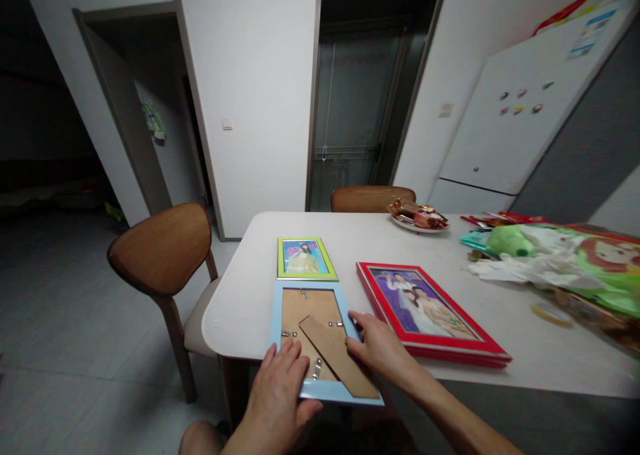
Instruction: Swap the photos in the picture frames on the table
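Note:
A light-blue picture frame (pixel 277 308) lies face down at the table's front edge, its lower end jutting past it. Its brown backing board (pixel 320 308) shows several metal clips, and a slanted cardboard stand (pixel 333 358) lies across it. My left hand (pixel 277 388) holds the lower left corner, fingers on the frame and backing, thumb by the bottom rim. At the right side, my right hand (pixel 377 345) grips the edge, thumb against the stand. Beyond the blue frame's top touches a lime-green picture frame (pixel 305 258), face up. Right of my right hand rests a stack of red picture frames (pixel 435 308).
On the white table (pixel 240 295), a plate (pixel 420 225) of wrapped items stands at the back. Crumpled packaging (pixel 550 255) and a roll of tape (pixel 551 315) lie at the right. Wooden chairs stand at left (pixel 165 248) and behind (pixel 373 198). A fridge (pixel 525 101) is at the right.

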A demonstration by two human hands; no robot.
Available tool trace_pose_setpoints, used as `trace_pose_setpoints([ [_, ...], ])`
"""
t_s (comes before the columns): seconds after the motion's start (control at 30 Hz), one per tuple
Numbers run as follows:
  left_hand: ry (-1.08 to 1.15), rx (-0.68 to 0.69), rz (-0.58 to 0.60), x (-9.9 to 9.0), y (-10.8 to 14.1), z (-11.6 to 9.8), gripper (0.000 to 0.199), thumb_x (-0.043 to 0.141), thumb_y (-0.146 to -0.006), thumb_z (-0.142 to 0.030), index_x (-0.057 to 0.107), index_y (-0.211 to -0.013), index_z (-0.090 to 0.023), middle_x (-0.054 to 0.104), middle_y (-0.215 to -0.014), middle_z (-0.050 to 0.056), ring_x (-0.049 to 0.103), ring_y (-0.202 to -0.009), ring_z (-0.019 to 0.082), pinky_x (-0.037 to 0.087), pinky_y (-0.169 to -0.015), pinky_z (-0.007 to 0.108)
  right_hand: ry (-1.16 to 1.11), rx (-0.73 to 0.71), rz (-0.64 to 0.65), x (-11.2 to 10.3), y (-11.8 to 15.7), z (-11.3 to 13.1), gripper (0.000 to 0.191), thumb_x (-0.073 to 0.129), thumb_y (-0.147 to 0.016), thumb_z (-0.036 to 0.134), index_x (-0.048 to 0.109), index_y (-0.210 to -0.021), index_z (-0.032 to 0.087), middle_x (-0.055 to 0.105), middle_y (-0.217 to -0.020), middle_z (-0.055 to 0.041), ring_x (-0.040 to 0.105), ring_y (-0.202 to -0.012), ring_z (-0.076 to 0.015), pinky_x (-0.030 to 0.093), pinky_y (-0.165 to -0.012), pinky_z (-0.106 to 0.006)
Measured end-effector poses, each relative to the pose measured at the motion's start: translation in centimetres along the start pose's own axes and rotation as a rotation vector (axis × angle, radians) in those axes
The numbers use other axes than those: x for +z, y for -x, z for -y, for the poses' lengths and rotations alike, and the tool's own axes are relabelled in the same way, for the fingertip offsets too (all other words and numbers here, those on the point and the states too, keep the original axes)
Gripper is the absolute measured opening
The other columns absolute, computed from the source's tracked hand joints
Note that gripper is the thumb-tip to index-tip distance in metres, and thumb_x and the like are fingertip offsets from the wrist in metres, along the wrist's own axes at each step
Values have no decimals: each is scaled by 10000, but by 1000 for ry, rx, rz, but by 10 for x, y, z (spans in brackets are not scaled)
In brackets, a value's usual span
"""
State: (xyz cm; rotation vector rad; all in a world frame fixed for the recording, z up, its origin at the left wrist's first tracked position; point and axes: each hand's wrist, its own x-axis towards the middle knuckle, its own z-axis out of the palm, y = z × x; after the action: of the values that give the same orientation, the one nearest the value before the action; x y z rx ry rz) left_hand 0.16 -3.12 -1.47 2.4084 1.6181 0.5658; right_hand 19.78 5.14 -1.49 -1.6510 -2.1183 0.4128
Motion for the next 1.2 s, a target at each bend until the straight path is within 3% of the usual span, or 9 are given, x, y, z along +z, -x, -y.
trace_pose_setpoints([
  [0.2, 31, -10, 11, 0, 1, 4, 300, 677, -597, -218, 556, -865, -157, 489, -1199, 154, 405, -1139, 275, 278, -967, 494, 123, -116, 11, 3, -12, 4, 305, 447, -686, 186, 615, -939, 152, 504, -1080, -123, 512, -948, -197, 367, -822, -266],
  [0.4, 40, -2, 1, 4, 1, 7, 323, 698, -574, -218, 549, -852, -146, 496, -1187, 166, 416, -1129, 280, 282, -967, 497, 175, -127, -12, 8, -23, 9, 231, 424, -744, 171, 640, -826, 170, 539, -887, -82, 537, -744, -147, 385, -700, -227],
  [0.53, 57, -5, -34, 7, 1, 9, 324, 701, -567, -206, 549, -847, -146, 508, -1176, 160, 425, -1123, 275, 291, -967, 490, 222, -133, -33, 5, -19, 12, 243, 426, -761, 203, 631, -891, 190, 553, -896, -86, 527, -776, -168, 383, -696, -252],
  [0.67, 69, 9, -69, 10, 2, 11, 290, 671, -597, -205, 553, -860, -173, 528, -1163, 122, 438, -1114, 266, 301, -959, 497, 99, -279, -34, 7, -9, 28, 244, 450, -767, 241, 625, -934, 210, 557, -1004, -80, 480, -929, -188, 351, -807, -288],
  [0.8, 44, 13, -56, 11, 2, 11, 426, 671, -600, -213, 524, -998, -170, 548, -1133, 128, 466, -1088, 267, 323, -952, 492, -37, -422, 67, 23, -12, 54, 208, 475, -765, 251, 652, -867, 217, 602, -889, -41, 496, -866, -157, 354, -784, -263],
  [0.97, 33, 19, -53, 11, 2, 11, 490, 671, -598, -201, 499, -1056, -164, 542, -1140, 131, 459, -1093, 272, 329, -946, 498, 40, -397, 58, 41, -30, 72, 167, 527, -738, 304, 671, -780, 231, 598, -783, -29, 499, -798, -154, 352, -717, -257],
  [1.2, 69, -3, -28, 8, 0, 8, 555, 682, -592, -204, 476, -1100, -116, 529, -1150, 154, 431, -1121, 257, 297, -977, 471, 58, -380, -10, 49, -36, 69, 161, 515, -741, 291, 650, -725, 205, 590, -750, -30, 500, -761, -148, 349, -682, -243],
])
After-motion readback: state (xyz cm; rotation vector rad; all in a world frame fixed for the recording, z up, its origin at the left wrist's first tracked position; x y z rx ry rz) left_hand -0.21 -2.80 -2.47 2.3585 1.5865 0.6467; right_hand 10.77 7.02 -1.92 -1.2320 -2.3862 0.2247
